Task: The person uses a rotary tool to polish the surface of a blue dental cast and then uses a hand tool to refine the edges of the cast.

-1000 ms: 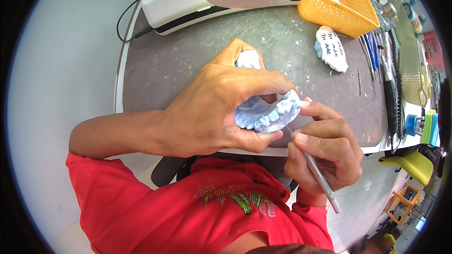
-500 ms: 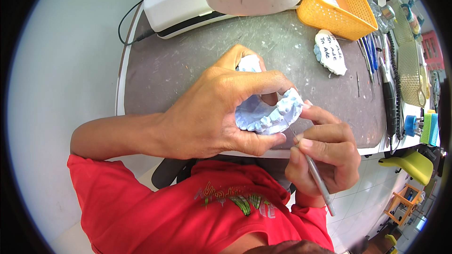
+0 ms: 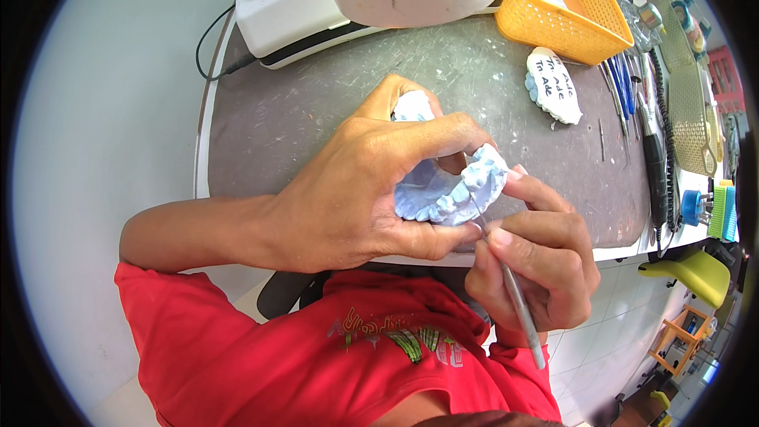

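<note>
The left hand (image 3: pixel 356 182), from where I stand, is wrapped around a blue-and-white plaster dental cast (image 3: pixel 447 202), holding it over the near part of the grey bench top (image 3: pixel 300 126), about where it was a second ago. The right hand (image 3: pixel 545 257) pinches a slim metal dental carver (image 3: pixel 518 304) like a pen; it has shifted slightly leftward since then, the handle now steeper, the thin tip farther up at the cast's teeth

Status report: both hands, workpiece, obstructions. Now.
Left hand gripping pale-blue horseshoe-shaped dental cast. Right hand pinching slim silver metal tool, thin end at cast's teeth. Left hand partly covers cast; nothing else seen in the way.
</note>
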Tool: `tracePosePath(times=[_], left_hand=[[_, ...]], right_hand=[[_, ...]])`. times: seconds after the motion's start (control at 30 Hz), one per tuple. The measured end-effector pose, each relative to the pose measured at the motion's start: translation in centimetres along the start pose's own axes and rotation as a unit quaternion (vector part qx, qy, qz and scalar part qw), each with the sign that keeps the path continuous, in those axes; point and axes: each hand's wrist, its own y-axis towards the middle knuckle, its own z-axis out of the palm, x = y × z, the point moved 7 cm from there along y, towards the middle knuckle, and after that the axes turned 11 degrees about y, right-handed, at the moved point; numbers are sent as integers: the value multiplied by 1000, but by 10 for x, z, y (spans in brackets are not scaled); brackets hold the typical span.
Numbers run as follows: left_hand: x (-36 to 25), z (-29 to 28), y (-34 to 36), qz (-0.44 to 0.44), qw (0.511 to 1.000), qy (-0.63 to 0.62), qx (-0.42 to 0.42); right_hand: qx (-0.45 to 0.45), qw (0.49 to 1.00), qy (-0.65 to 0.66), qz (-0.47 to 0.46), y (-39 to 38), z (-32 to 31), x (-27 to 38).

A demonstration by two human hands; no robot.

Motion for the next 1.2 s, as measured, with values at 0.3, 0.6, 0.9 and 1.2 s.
tracePosePath(times=[0.3,0.6,0.9,1.2], left_hand=[[0,0,0,8,1000,-8,1],[-5,-2,3,13,1000,10,-9],[-4,-1,3,20,1000,4,-17],[-3,-1,3,20,1000,-3,-17]], right_hand=[[4,1000,5,2,-1,-2,-1],[-1,1000,29,3,-3,-5,-2],[11,1000,-7,-5,-4,-2,-1],[15,1000,-7,8,-2,-3,-1]])
